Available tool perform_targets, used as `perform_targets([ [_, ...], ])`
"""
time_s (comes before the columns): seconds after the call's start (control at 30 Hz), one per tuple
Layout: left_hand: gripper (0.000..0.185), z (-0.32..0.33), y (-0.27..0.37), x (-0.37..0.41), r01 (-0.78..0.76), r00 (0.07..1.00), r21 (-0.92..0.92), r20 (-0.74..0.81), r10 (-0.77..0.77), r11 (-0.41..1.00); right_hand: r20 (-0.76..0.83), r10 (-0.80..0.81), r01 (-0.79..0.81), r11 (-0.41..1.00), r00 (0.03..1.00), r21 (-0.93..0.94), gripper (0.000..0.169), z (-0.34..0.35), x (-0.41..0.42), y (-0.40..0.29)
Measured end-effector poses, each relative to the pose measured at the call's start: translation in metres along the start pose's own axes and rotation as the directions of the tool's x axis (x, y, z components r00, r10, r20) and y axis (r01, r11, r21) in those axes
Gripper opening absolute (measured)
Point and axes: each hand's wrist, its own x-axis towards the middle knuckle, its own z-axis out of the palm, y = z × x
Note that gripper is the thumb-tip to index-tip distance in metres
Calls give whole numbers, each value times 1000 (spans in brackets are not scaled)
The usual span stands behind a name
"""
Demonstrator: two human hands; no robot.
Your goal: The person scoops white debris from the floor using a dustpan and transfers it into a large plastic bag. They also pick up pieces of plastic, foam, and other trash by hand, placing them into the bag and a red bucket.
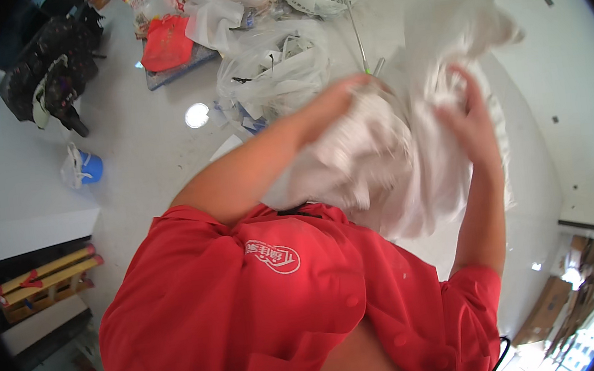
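Observation:
A large pale off-white cloth (pixel 376 161) hangs in loose folds in front of my red shirt, blurred by motion. My left hand (pixel 355 92) reaches across to its upper edge and grips it; the fingertips are partly hidden and blurred. On the other side, my right hand (pixel 463 113) has thumb and fingers around a bunched part of the same cloth. A loose end of the fabric flares out above and beyond my right hand. Just past my left hand, a thin metal pole (pixel 358 38) with a green fitting runs over the floor.
Clear plastic bags of rubbish (pixel 284 67) and a red bag (pixel 168 42) lie ahead on the floor. At the left are a blue bucket (pixel 91 167), a dark padded seat-like object (pixel 49 70) and a yellow ladder (pixel 48 277). Flattened cardboard (pixel 543 309) leans at the lower right.

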Motion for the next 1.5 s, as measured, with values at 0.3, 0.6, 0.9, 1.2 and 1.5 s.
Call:
perform_targets([
  [0.3, 22, -49, 37, 49, -373, 900, 495, 401, 174, 785, -107, 654, -470, 637, 748, 611, 67, 120, -8, 62],
  [0.6, 39, -260, 125, 73, -409, 889, 437, -9, 459, 801, -511, 375, -562, 779, 773, -278, 67, 102, 137, 8],
  [0.9, 95, -542, 2, 24, 844, 75, 175, -974, 212, 506, -333, -297, -267, 242, 895, -933, 62, 75, 255, 14],
  [1.2, 34, -520, -44, 43, 135, 192, -35, -979, -61, 990, -32, -112, 59, 719, 993, -692, 31, 79, 317, 115],
  [1.5, 39, -400, 91, 111, 39, 313, 332, -900, 305, 942, 644, 118, 86, 957, 756, -277, 39, 172, 346, 136],
])
